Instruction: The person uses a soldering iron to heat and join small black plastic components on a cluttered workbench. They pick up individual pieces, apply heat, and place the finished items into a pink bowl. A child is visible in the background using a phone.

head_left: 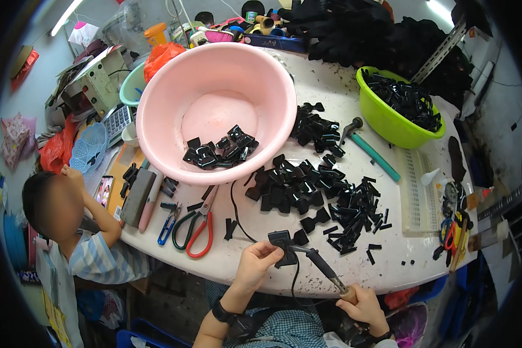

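My left hand (260,262) pinches a black bow-shaped piece (282,239) near the front edge of the white table. A handheld tool (319,264), with a wooden end, a metal shaft and a black middle, is gripped in my right hand (365,310). Its bent tip reaches the piece at my left fingers; whether it touches cannot be made out. Just beyond lies a heap of glossy black bow-shaped pieces (293,185). To its right are short black strips (356,214). One loose bow (315,220) rests close to the tool.
A large pink basin (162,69) holds some black pieces; a full green basin (400,139) stands far right. Red-and-green-handled scissors (200,232), blue snips (168,226) and a teal-handled hammer (374,155) lie around. A black cord (235,203) crosses the table. Another person (93,232) sits left.
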Demonstrator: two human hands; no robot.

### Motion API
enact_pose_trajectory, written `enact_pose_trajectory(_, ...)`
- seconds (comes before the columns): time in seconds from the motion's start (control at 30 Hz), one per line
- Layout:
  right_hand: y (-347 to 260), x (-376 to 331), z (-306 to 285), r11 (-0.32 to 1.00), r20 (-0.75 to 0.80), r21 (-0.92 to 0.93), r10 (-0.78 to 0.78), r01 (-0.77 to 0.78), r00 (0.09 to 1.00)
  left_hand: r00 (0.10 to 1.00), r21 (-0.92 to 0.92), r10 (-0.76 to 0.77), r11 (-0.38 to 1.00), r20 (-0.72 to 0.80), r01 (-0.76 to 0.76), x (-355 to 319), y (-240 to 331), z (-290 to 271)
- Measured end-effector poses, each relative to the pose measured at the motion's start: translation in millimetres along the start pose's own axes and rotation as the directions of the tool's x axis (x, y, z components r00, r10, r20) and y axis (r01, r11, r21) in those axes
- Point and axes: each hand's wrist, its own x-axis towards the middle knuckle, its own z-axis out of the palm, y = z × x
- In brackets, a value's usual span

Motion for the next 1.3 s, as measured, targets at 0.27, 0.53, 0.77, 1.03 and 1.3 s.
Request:
enact_pose_trajectory(0.27, 6, 1, 0, 0.999, 0.043, -0.016, -0.031, 0.032, 0.999, 1.000, 0.032, 0.005, 0.999, -0.021, -0.005, -1, 1, 3)
enact_pose_trajectory(0.53, 4, 1, -1, 1.000, 0.026, -0.019, -0.014, 0.014, 1.000, 0.999, 0.080, 0.026, 0.997, -0.028, -0.024, 0, 2, 4)
enact_pose_trajectory(0.77, 4, 1, 4, 0.998, 0.028, -0.062, -0.022, 0.023, 0.999, 0.999, 0.106, 0.030, 0.994, -0.012, -0.028, 1, -1, 4)
enact_pose_trajectory(1.03, 0, 8, 9, 0.998, 0.025, -0.056, -0.012, 0.014, 1.000, 0.993, 0.195, 0.076, 0.979, -0.090, -0.057, 11, -6, 2)
enact_pose_trajectory(1.3, 11, 16, 20, 0.909, -0.145, 0.378, 0.246, -0.176, 0.959, 0.995, 0.160, 0.072, 0.985, -0.075, -0.059, 9, 1, 4)
